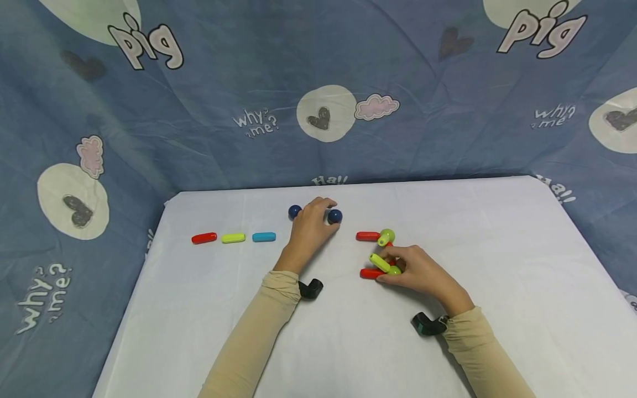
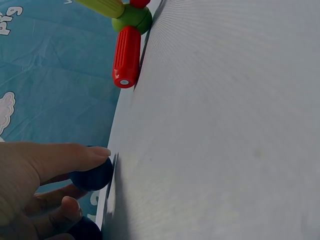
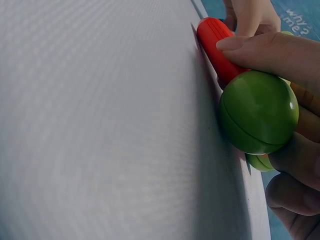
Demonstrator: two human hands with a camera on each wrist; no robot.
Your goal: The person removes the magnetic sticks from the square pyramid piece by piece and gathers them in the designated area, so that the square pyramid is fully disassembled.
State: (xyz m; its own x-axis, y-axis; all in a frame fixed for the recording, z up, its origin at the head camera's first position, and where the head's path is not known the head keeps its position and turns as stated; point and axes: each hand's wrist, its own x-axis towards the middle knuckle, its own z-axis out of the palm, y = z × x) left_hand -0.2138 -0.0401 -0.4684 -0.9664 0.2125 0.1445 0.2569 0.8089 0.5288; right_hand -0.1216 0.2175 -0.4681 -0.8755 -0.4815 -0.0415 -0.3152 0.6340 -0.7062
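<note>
My left hand [image 1: 312, 220] is at the back of the table, its thumb and a finger pinching a dark blue ball [image 2: 92, 176]. A second dark blue ball [image 1: 294, 211] sits by the other side of that hand. My right hand [image 1: 418, 269] grips the near end of a joined toy frame of rods and green balls. Its thumb lies along a red rod [image 3: 220, 45] beside a green ball [image 3: 260, 112]. A yellow-green rod [image 1: 380, 262] slants up from this end. At the far end, another green ball [image 1: 387, 235] carries a red rod [image 1: 367, 236]. Fingers partly hide the linking red rod.
Left of my left hand, a red rod [image 1: 204, 238], a yellow-green rod [image 1: 233, 238] and a blue rod [image 1: 264, 236] lie in a row on the white table [image 1: 199, 331]. A printed blue cloth [image 1: 224, 72] hangs behind the table's back edge.
</note>
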